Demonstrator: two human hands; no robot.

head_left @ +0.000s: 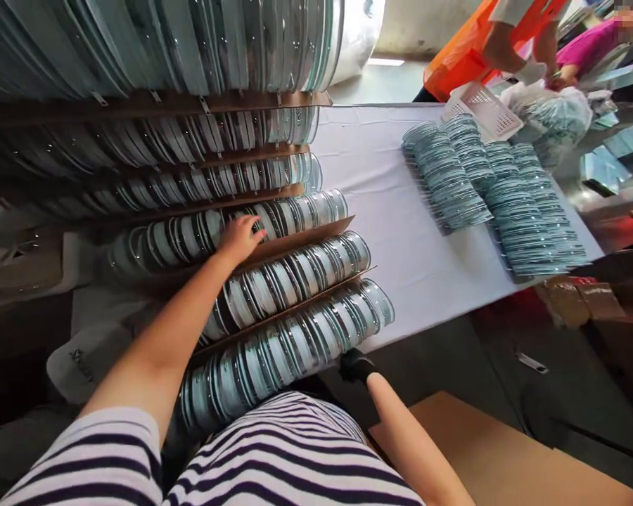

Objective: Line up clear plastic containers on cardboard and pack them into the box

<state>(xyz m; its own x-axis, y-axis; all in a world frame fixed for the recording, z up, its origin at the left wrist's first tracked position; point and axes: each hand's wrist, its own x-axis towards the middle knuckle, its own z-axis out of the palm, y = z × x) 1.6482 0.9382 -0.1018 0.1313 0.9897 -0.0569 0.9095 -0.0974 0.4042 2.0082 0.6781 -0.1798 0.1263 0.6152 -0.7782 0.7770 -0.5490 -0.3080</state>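
Several long rows of round glass pieces stand on edge on the left, parted by cardboard strips. My left hand [241,239] is bare and rests over the fourth row from the back [290,214], its fingers apart, near a cardboard strip [306,237]. Closer to my body lie two more rows, a middle one [295,274] and a front one [295,344]. My right hand [356,366], in a dark glove, is at the right end of the front row by the table edge; its fingers are too dark to make out.
On the white-covered table [369,169], stacks of glass pieces [522,211] stand at the right beside a white basket [485,112] and a plastic bag [551,116]. Other people work at the back right. Cardboard [464,443] lies below.
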